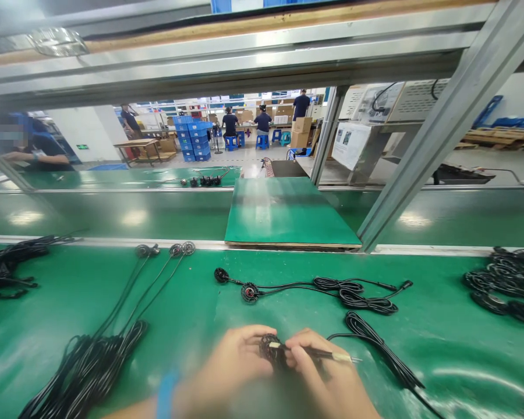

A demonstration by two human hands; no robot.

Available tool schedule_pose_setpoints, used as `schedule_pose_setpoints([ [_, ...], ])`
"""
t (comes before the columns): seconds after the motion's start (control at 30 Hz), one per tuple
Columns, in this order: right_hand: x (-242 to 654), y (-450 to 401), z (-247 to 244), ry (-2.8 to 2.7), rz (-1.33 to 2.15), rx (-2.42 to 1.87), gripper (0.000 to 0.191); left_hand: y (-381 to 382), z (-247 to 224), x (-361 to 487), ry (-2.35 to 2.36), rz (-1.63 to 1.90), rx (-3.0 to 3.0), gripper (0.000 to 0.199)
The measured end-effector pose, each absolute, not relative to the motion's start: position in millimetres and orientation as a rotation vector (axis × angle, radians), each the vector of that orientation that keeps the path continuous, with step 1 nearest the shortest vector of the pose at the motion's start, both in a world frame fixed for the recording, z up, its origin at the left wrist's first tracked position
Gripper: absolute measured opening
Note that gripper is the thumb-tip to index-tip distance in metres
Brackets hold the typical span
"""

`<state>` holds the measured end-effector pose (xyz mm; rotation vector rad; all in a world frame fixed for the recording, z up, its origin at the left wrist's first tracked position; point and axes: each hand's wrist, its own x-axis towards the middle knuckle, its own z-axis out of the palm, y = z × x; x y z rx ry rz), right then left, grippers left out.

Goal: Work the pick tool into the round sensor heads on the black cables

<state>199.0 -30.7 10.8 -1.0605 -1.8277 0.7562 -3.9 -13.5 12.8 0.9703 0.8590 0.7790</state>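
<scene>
In hand: my left hand (233, 358) grips a small round black part (271, 349) at the near edge of the bench (441, 326), just in front of me.
Right hand: my right hand (321, 372) is closed around a thin pen-like tool (332, 355), its inner end touching the round part; what the tool does there is too blurred to tell.
Lead: a black cable (382, 352) runs off to the right from under my hands, so I judge this piece to be mid-work.
Looks finished: one coiled cable set (353, 294) with two round ends lies just beyond my hands.
Looks waiting: a thick cable bundle (91, 366) at my left, round ends fanned out, seemingly untouched.
Unclear: more cable heaps lie at the far left (9, 270) and far right (506, 285); I cannot tell whether they are done or not.
</scene>
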Motion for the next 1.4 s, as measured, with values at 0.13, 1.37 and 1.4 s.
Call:
schedule_pose_setpoints([
  [0.13, 192.2, -33.3, 13.8, -1.720, 0.839, -1.189, 0.032, -14.9, 9.5, -2.4, 0.858, 0.792, 0.944, 0.059],
  [1.37, 202.4, -32.0, 7.3, -1.817, 0.704, -1.041, 0.024, -16.6, 2.7, -5.5, 0.839, 0.787, 1.061, 0.052],
  [1.4, 205.0, -32.3, 4.9, -1.827, 0.670, -0.983, 0.022, -17.1, 3.3, -5.6, 0.848, 0.786, 1.111, 0.051],
])
